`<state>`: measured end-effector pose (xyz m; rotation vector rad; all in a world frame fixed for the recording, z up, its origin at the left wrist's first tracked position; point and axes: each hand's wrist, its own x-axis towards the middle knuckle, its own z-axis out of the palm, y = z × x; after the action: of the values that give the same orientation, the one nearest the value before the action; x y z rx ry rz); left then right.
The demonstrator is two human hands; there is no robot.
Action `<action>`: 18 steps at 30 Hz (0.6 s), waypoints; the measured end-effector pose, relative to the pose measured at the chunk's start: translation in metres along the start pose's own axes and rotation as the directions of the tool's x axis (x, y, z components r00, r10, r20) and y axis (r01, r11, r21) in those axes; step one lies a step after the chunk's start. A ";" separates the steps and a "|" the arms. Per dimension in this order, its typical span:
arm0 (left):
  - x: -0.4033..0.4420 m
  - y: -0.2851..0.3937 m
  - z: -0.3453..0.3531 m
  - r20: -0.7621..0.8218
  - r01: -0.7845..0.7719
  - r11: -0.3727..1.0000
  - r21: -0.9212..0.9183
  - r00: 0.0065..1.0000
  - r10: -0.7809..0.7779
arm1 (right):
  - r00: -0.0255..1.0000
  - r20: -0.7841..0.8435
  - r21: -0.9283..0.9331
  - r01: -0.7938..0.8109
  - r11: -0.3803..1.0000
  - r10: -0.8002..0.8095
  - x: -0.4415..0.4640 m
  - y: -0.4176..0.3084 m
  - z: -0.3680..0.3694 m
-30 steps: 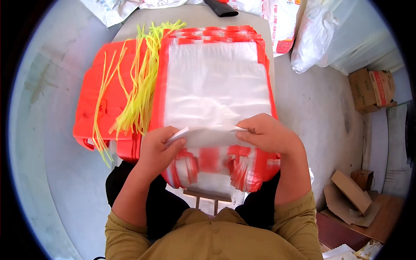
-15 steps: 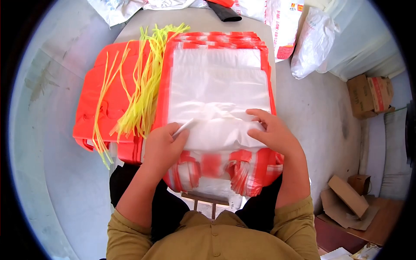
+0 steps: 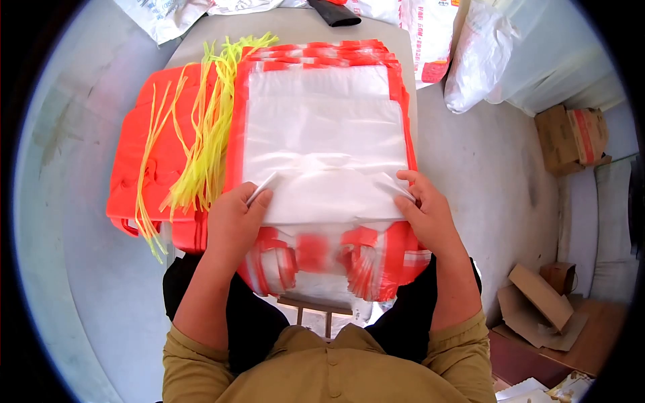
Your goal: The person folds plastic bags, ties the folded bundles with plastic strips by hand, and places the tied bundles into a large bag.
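Observation:
A whitish plastic sheet or bag (image 3: 326, 134) lies on top of a thick stack of red-and-clear plastic bags (image 3: 396, 269) in front of me. My left hand (image 3: 235, 218) pinches its left edge between thumb and fingers, and a folded corner sticks up there. At the opposite edge, my right hand (image 3: 424, 209) holds the sheet in a similar pinch. Between both hands the sheet bulges in soft wrinkles. The bunched handles of the stacked bags hang over the near edge, towards my lap.
Yellow plastic ties (image 3: 211, 134) lie along the left of the stack, over folded red bags (image 3: 134, 168). A black object (image 3: 334, 12) and white printed sacks (image 3: 430, 40) are at the far end of the table (image 3: 222, 30). Cardboard boxes (image 3: 564, 144) stand at right.
My right hand has closed on the sheet's right edge, where its fingers were apart before. The near part of the sheet is pulled straighter. The whole view has shifted slightly.

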<state>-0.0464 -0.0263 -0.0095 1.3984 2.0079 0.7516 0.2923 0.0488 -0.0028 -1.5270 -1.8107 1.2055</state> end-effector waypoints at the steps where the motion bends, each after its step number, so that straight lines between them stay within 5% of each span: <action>1: 0.001 -0.001 0.001 -0.007 0.009 1.000 0.000 1.000 -0.009 | 1.000 -0.009 -0.007 -0.003 1.000 0.003 0.000 0.001 0.000; 18: 0.003 -0.007 -0.003 -0.079 0.008 1.000 0.028 0.997 -0.006 | 0.994 -0.096 -0.118 0.040 0.992 -0.051 0.007 0.003 0.004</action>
<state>-0.0534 -0.0257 -0.0128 1.3974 2.0901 0.7896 0.2891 0.0540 -0.0087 -1.5707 -1.8680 1.0013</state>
